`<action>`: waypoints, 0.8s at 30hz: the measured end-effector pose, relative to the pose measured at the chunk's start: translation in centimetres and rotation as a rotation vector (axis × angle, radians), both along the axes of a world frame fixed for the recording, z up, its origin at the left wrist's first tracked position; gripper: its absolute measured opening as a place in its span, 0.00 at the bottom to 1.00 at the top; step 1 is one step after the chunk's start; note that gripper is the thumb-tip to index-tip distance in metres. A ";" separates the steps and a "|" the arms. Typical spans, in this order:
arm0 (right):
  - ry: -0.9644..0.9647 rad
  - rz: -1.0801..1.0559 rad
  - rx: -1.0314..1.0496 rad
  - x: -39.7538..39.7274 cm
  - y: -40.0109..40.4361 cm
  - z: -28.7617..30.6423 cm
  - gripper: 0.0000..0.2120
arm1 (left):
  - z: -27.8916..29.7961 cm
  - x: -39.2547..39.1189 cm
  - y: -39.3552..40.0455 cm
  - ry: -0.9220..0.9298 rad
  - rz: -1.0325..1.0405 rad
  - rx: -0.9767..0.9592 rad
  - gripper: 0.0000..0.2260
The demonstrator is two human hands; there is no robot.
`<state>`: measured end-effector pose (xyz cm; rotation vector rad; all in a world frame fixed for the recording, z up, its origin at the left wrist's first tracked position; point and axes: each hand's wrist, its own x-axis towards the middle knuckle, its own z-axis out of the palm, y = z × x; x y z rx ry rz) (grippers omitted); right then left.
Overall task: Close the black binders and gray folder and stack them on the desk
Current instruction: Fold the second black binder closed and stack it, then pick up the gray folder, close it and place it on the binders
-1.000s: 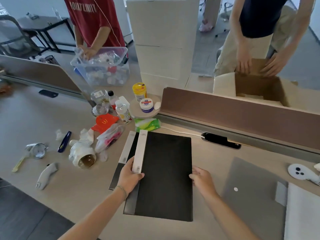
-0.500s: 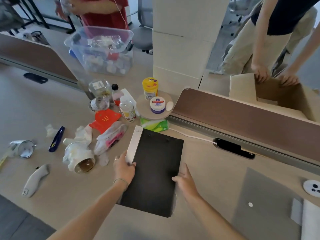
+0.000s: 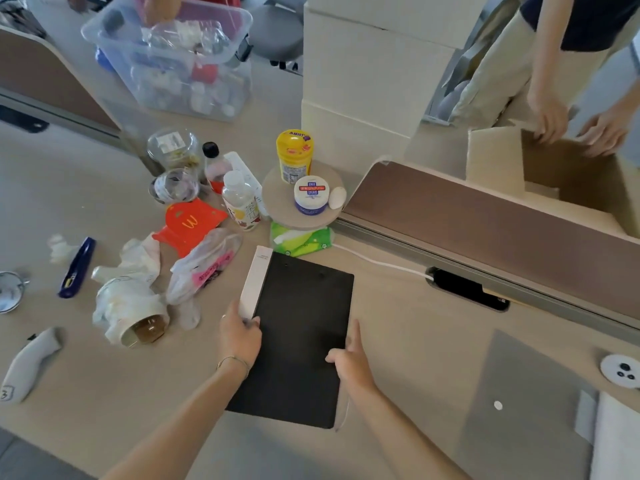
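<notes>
Left hand (image 3: 240, 336): fingers curled over the white spine edge of one closed black binder (image 3: 301, 337). Right hand (image 3: 349, 362): thumb on the cover, fingers around the binder's right edge. Binder lies flat on the surface (image 3: 408, 348). One gray folder (image 3: 526, 403), closed, right, well apart. One clear bin (image 3: 176, 60), far left, holding assorted bottles. One open cardboard box (image 3: 561, 181), contents unclear.
</notes>
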<state>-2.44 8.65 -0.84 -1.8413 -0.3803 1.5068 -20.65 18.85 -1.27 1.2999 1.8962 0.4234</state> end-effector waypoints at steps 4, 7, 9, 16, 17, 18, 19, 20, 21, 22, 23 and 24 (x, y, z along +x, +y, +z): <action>-0.080 0.078 -0.026 0.1 0.1 0.3 0.49 | -0.3 0.1 0.2 0.006 0.002 -0.003 0.24; -0.122 0.128 -0.010 0.5 -0.5 0.0 0.49 | -0.2 0.0 0.2 0.001 -0.023 0.019 0.26; -0.163 0.136 0.005 0.9 -0.8 0.5 0.48 | 0.0 0.1 0.0 0.062 -0.065 0.086 0.28; -0.343 0.055 0.112 3.6 -2.2 3.9 0.42 | 4.5 5.3 -3.8 0.103 -0.293 0.329 0.24; -0.358 0.038 0.129 4.0 -2.6 4.3 0.41 | 5.0 6.3 -4.5 0.072 -0.307 0.328 0.25; -0.377 0.026 0.148 4.4 -3.0 4.7 0.40 | 5.5 7.3 -5.2 0.049 -0.323 0.326 0.25; -0.397 0.017 0.166 4.9 -3.5 5.2 0.39 | 5.9 8.3 -5.9 0.034 -0.342 0.332 0.25; -0.416 0.008 0.188 5.5 -4.0 5.7 0.38 | 6.3 9.3 -6.6 0.028 -0.362 0.343 0.25; -0.433 0.001 0.210 6.1 -4.5 6.2 0.35 | 6.6 10.3 -7.2 0.023 -0.381 0.357 0.25; -0.440 -0.007 0.233 6.8 -5.2 6.6 0.33 | 7.0 11.2 -7.9 0.018 -0.398 0.367 0.25; -0.444 -0.017 0.252 7.5 -6.0 7.1 0.30 | 7.1 12.2 -8.6 0.011 -0.413 0.371 0.25; -0.450 -0.028 0.273 8.4 -6.8 7.5 0.29 | 7.3 13.2 -9.4 0.003 -0.431 0.374 0.25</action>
